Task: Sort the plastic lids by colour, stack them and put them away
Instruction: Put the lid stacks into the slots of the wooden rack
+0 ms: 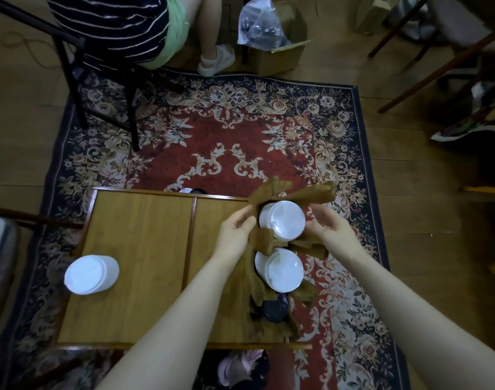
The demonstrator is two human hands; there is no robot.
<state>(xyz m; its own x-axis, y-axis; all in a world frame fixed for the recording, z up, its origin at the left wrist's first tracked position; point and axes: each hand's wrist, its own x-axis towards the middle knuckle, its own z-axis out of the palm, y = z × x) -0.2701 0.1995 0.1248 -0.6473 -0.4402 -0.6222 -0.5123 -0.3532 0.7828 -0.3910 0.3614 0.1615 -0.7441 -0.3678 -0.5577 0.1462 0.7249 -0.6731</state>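
- We're seeing a white lid stack (91, 274) standing upright at the table's (133, 266) left edge, tops facing up at us, well apart from everything else.
- We're pinching brown wrapping (264, 239) with our left hand (236, 228), thumb and fingers curled on a flap just left of the far white stack (282, 219).
- That far stack is sitting inside the opened wrapping at the table's right end, flat faces up and tilted slightly toward us; its lower part is being hidden by the flaps.
- A second white stack (280, 270) is sitting just nearer us in the same brown material, same orientation, sides mostly covered.
- A black lid stack (274, 306) is lying nearest us, half buried in wrapping; we can't tell how many lids it holds.
- Our right hand (326, 226) is curling round the wrapping on the far stack's right side; fingertips are hidden, so we can't confirm what exactly they're touching.
- More lids (192, 190) are peeking past the table's far edge, mostly cut off.
- Beyond, another person is sitting on a chair (71, 68) on the patterned rug (240, 130).
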